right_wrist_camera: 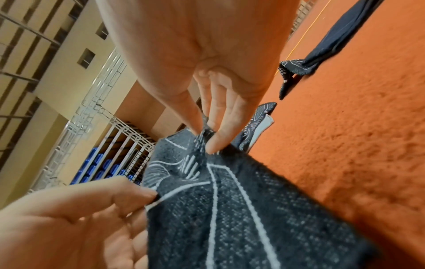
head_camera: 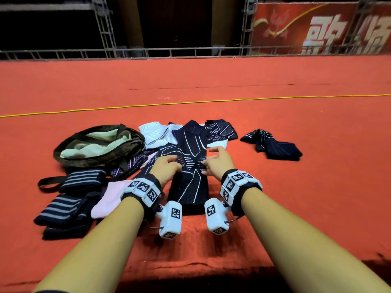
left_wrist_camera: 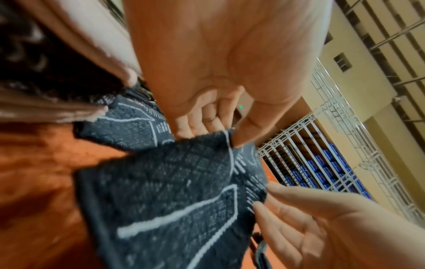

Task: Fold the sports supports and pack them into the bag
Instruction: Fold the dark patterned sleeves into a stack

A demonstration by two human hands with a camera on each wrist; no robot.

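A long navy knee support with white lines lies lengthwise on the red carpet in front of me. My left hand pinches its left edge at mid-length; the left wrist view shows thumb and fingers gripping the lifted fabric. My right hand pinches the right edge opposite, thumb and forefinger closed on a fold. An olive bag lies unzipped at the left, with a pale green lining showing. Under the support's far end lie more navy and white supports.
Striped dark wraps and a pink support lie near left, with the bag's strap beside them. Folded navy supports sit to the right. A yellow cable crosses the carpet beyond. A metal railing borders the far edge.
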